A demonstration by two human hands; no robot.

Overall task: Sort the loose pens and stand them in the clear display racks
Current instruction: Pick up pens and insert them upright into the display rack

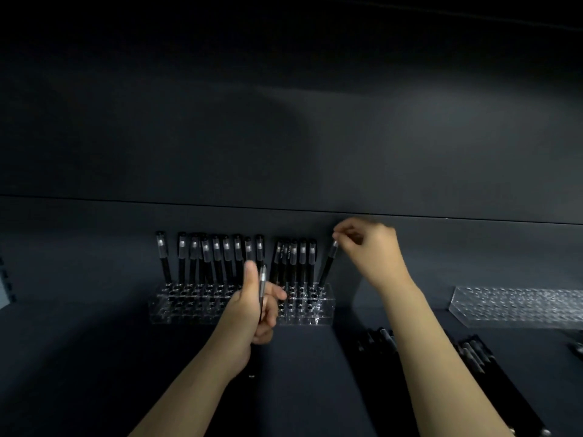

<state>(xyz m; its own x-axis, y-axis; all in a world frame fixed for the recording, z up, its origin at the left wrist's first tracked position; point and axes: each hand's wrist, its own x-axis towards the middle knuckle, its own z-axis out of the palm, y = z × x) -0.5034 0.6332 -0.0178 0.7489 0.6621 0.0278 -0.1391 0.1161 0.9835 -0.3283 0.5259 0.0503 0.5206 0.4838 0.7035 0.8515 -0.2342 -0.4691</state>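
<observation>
Bare forearms [435, 357] come up from 6 o'clock. Fingers [268, 313] of the left hand [249, 310] are curled round a black pen [262, 288]. They hold it straight up, thumb beside it, in front of the middle of the near clear rack [189, 310].

Fingertips [339, 236] of the right hand [375, 250], at 1 o'clock from the left hand, pinch the top of a leaning pen [328, 266]. Its low end sits in a hole in the back row at the rack's right end.

Many standing pens [217, 257] fill the back row at 12 o'clock, in 2 bunches. The front rows of holes are open.

At 3 o'clock a second clear rack [517, 305] stands well apart, cut off by the picture's right edge. Loose pens [473, 354] lie at 4 o'clock on the dark shelf [94, 357]. The shelf is wide and bare at 8 o'clock.
</observation>
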